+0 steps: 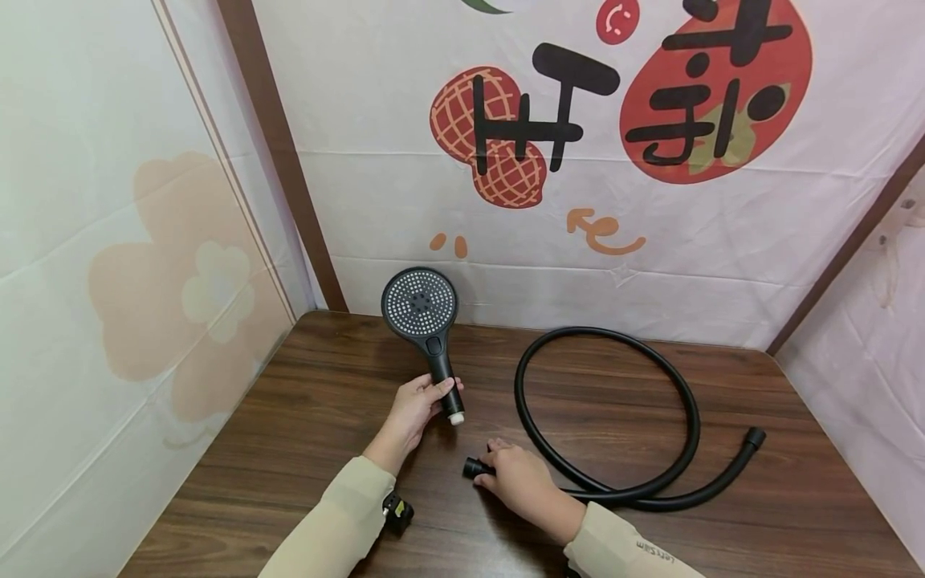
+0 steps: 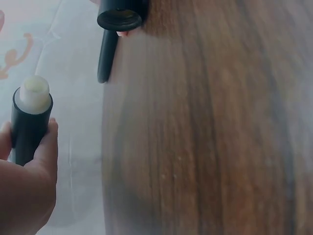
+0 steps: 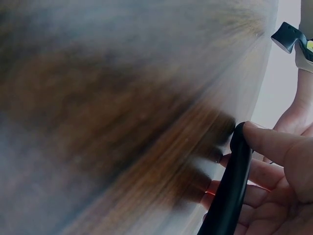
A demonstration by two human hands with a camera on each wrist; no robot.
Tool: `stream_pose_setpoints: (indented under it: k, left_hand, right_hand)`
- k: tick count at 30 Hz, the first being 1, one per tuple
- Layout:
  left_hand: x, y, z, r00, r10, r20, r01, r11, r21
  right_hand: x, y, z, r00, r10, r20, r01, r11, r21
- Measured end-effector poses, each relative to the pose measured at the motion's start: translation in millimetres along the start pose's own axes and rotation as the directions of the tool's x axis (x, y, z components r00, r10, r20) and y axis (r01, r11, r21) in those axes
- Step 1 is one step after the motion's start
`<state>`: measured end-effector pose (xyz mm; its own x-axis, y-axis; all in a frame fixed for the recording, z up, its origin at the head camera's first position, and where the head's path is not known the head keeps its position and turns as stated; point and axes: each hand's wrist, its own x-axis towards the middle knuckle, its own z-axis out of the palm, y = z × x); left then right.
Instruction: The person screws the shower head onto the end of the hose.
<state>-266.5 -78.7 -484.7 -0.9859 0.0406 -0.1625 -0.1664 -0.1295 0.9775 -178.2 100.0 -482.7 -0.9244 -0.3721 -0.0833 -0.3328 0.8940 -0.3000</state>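
A black hand shower [image 1: 421,303] is in my left hand [image 1: 412,413], whose thumb and fingers grip the lower handle. Its spray face, dotted with pale nozzles, shows in the head view. At the handle's bottom a white threaded-looking tip [image 2: 35,95] sticks out. My right hand [image 1: 522,478] holds a black shower hose [image 3: 227,193] just behind its end fitting [image 1: 473,468], thumb on one side and fingers on the other. That fitting's round opening faces the camera in the left wrist view. The handle tip and the fitting are a short way apart.
The hose loops across the right half of the brown wooden table [image 1: 318,449]. Its other end fitting [image 1: 755,437] lies toward the right edge. A printed cloth wall [image 1: 376,201] stands behind the table, with more cloth at both sides. A small black wrist camera [image 1: 397,512] sits by the left sleeve.
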Motion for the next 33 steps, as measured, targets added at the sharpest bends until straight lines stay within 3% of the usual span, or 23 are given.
stream_pose_setpoints:
  k: [33]
  left_hand:
    - [-11.2, 8.3, 3.4, 0.994, 0.079, -0.076, -0.087, 0.99, -0.11]
  right_hand:
    - [-2.5, 0.6, 1.1, 1.0, -0.007, -0.013, 0.008, 0.999, 0.035]
